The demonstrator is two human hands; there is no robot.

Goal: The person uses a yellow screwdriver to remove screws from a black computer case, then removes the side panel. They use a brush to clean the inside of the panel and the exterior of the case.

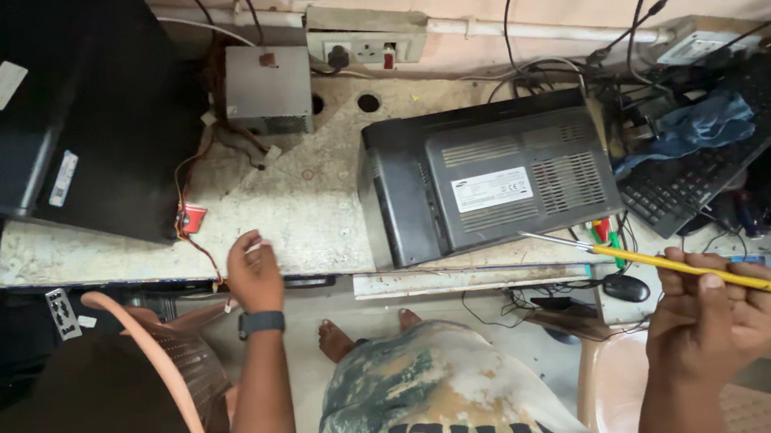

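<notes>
My right hand is closed around a long yellow screwdriver, whose metal tip points left toward the lower right corner of a dark grey device lying face down on the stone worktop. My left hand rests at the front edge of the worktop, fingers curled on something small and white that I cannot make out. It wears a dark watch at the wrist. Red and orange wires hang just left of that hand.
A black computer case lies at the left, a grey power supply box behind it near a wall socket. A black keyboard with a blue cloth sits at the right. A mouse, cables and a plastic chair lie below.
</notes>
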